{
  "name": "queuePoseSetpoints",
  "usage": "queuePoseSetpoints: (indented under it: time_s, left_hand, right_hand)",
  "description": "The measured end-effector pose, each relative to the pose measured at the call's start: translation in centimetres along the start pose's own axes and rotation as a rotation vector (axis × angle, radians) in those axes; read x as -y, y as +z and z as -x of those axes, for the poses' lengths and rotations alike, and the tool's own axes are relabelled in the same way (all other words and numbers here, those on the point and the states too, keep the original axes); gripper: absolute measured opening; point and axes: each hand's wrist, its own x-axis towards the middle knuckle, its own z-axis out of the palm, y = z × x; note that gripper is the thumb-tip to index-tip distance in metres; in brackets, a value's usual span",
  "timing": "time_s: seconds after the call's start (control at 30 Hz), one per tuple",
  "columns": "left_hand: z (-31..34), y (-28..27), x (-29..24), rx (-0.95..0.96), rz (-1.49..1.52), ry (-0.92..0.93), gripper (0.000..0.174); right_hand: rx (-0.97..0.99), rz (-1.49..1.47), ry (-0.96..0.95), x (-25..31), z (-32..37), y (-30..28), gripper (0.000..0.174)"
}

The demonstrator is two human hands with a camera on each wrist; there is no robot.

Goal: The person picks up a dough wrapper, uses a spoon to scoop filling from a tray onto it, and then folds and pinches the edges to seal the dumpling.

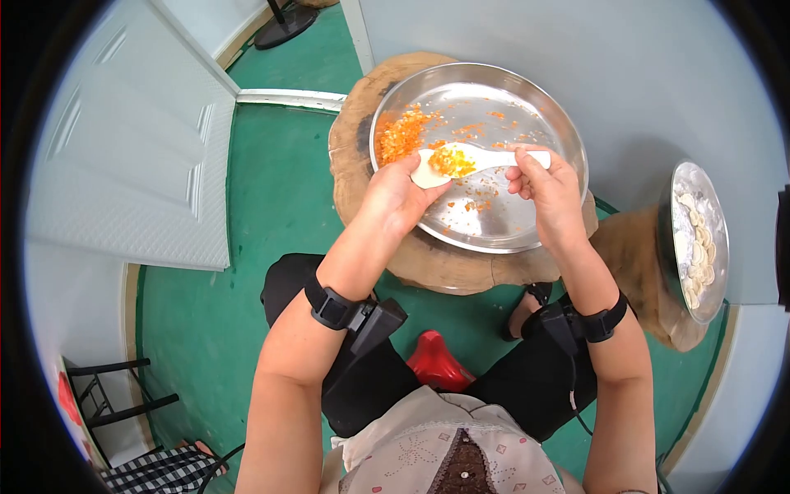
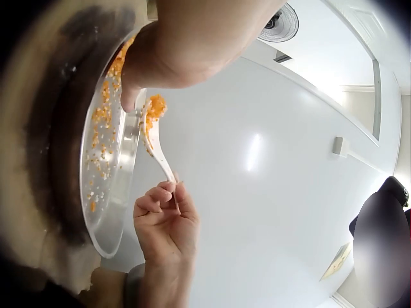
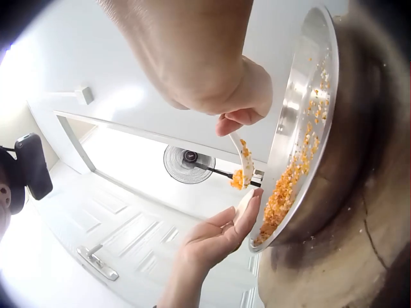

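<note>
My left hand (image 1: 397, 196) holds a round white dough wrapper (image 1: 425, 176) at its edge, over the near left part of a wide steel pan (image 1: 514, 218). A white spoon (image 1: 487, 159) is in my right hand (image 1: 550, 193), gripped by the handle between thumb and fingers. Its bowl carries a mound of chopped orange and yellow filling (image 1: 450, 161) and overlaps the wrapper in the head view. In the right wrist view the loaded spoon (image 3: 244, 154) hangs just above the wrapper (image 3: 244, 204) on the left fingers. More filling (image 1: 401, 134) lies heaped at the pan's left side, with scattered bits elsewhere.
The pan stands on a wooden stump table (image 1: 352, 181). To the right, a second metal tray (image 1: 717, 210) with several pale dumplings (image 1: 699, 255) sits on another stump (image 1: 634, 247). A red stool (image 1: 436, 362) shows between the legs; a white door (image 1: 148, 140) stands at the left.
</note>
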Motion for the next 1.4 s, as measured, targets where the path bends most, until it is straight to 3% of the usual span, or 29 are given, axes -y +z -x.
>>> queuePoseSetpoints:
  time_s: [0.3,0.4,0.6,0.8,1.2,1.4]
  left_hand:
    - [-0.2,0.9,1.8,0.003,-0.146,0.037,0.033]
    - [-0.1,1.1,2.1,0.027,-0.124,0.043,0.028]
    - [-0.5,0.7,2.3,0.069,-0.039,0.083,0.027]
    - [0.2,1.4,1.8,0.023,-0.038,0.076,0.027]
    - [-0.1,0.7,1.5,0.036,-0.009,0.08,0.025]
    - [0.0,0.9,1.5,0.025,-0.01,0.065,0.027]
  right_hand:
    - [0.035,0.425,-0.291,0.7,1.5,1.3,0.015]
    - [0.054,0.669,-0.621,0.5,1.6,1.7,0.011]
    - [0.084,0.716,-0.775,0.6,2.0,2.4,0.012]
    - [0.095,0.712,-0.794,0.7,2.0,2.4,0.013]
    - [0.021,0.619,-0.635,2.0,2.4,2.0,0.011]
    - [-0.063,0.435,-0.546,1.5,1.7,1.7,0.009]
